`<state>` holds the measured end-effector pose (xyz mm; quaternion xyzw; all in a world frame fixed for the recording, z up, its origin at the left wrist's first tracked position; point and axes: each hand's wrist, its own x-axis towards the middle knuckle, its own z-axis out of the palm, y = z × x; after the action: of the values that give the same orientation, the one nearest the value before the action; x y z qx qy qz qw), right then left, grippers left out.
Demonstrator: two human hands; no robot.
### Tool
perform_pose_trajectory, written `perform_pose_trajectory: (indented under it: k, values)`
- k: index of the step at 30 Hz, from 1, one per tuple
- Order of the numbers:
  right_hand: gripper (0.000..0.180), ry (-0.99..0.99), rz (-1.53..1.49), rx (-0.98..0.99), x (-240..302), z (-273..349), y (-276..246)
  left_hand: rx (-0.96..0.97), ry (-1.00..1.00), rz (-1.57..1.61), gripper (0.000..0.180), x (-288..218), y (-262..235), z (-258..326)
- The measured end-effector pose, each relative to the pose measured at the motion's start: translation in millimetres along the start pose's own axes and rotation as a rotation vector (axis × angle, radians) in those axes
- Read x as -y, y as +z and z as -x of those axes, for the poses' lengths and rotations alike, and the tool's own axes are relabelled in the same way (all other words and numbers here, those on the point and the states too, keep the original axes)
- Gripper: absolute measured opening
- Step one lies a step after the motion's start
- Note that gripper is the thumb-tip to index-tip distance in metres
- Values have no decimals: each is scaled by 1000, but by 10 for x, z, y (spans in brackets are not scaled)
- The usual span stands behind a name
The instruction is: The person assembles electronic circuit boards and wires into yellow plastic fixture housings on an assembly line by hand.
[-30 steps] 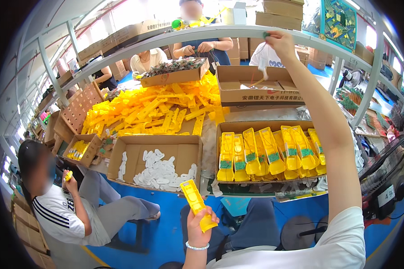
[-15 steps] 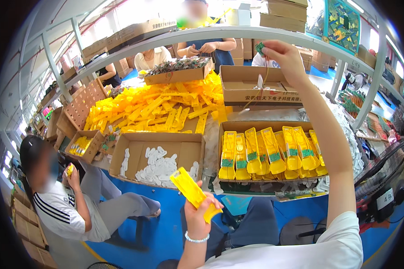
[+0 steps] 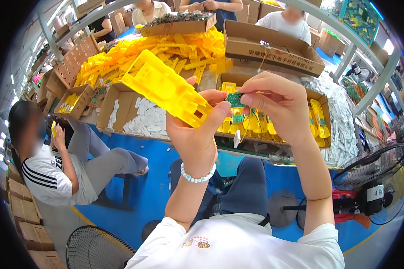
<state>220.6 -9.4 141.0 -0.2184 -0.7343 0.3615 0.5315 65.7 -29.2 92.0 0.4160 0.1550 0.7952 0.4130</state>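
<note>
My left hand (image 3: 191,139) is closed round a yellow plastic shell (image 3: 161,89), its hollow, ribbed inside facing up and its long end tilted to the upper left. My right hand (image 3: 280,107) pinches a small green circuit board (image 3: 234,99) just right of the shell. The left thumb and a fingertip reach the board's left edge. Below the board hangs a small white piece (image 3: 237,138), seemingly on a thin wire. Behind my hands, a cardboard box holds several yellow shells (image 3: 318,117) with green boards, partly hidden by my hands.
A tray of white plastic pieces (image 3: 148,116) stands to the left. Farther back lie a heap of yellow shells (image 3: 121,60), a carton of small parts (image 3: 179,27) and an open cardboard box (image 3: 274,47). One co-worker (image 3: 54,161) sits at left; a fan (image 3: 372,179) stands at right.
My right hand has come down from the far box with the circuit board. The left hand has raised the yellow shell to meet it, and the view has tilted down.
</note>
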Motion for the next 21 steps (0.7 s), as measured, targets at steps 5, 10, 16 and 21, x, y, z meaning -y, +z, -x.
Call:
perform_pose_trajectory:
  k: [5, 10, 16, 21]
  values:
    - [13, -5, -80, -14, -203, 245, 90, -53, -114, -8, 59, 25, -113, 163]
    - [11, 143, -186, -125, -358, 389, 197, -90, -139, -12, 55, 151, -201, 245]
    - [12, 307, -348, -243, -551, 479, 247, -148, -60, -25, 55, 340, -193, 294]
    - [11, 319, -383, -295, -619, 508, 286, -166, -110, -95, 48, 382, -201, 284]
